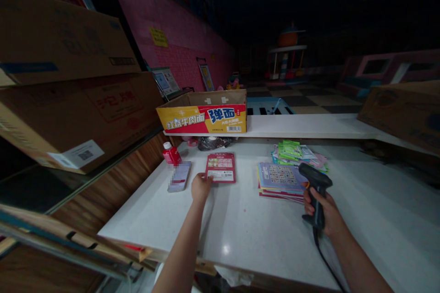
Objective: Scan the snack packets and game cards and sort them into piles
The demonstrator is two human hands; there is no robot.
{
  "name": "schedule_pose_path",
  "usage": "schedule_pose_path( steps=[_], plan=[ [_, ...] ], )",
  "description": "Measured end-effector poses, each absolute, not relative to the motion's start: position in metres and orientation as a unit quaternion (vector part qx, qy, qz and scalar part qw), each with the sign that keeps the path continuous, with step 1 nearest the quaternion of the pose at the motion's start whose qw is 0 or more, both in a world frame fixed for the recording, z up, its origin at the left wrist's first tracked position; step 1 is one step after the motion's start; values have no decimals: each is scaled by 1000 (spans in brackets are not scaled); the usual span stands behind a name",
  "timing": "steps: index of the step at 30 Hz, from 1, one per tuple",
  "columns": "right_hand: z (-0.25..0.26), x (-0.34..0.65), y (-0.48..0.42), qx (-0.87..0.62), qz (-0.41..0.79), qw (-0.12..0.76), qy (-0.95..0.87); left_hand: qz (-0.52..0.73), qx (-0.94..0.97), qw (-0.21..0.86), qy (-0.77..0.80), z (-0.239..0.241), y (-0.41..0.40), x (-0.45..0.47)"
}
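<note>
My right hand (pixel 325 213) is wrapped round the grip of a dark barcode scanner (pixel 318 183), its cable running down toward the table's front edge. The scanner head is beside a stack of booklets (pixel 280 177), the top one with a grid of small pictures. With fingers closed, my left hand (pixel 201 187) pinches the near left corner of a flat red booklet (pixel 221 165). A white label with a barcode shows on the booklet's near part. Left of that hand lies a pale purple pack (pixel 182 176), partly blurred out, next to a red bottle (pixel 172 153) with a white cap.
Small green and pastel packets (pixel 292 150) lie in a heap behind the booklets. A noodle carton (pixel 206 116) rests on the raised white shelf (pixel 309 126). Large cardboard boxes (pixel 82 114) are stacked at left, and another box (pixel 405 112) is at right.
</note>
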State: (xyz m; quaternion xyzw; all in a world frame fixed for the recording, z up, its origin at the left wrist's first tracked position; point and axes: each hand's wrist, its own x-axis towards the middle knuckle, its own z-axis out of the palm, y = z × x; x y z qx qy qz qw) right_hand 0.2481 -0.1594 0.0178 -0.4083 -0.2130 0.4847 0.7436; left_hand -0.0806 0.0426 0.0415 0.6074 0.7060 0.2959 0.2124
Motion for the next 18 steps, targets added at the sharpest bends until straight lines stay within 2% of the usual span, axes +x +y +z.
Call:
schedule_pose_path(
  steps=[3,5,10,18],
  plan=[
    [17,249,-159,-406,490,743,-208,244,660,43,709,37,32,-80],
    [17,248,-159,-406,491,742,-208,237,699,-1,675,32,25,-76],
    [18,248,-158,-409,491,739,-211,221,799,64,555,19,32,-66],
    [18,252,-159,-408,486,747,-201,229,818,74,523,10,53,-75]
  ],
)
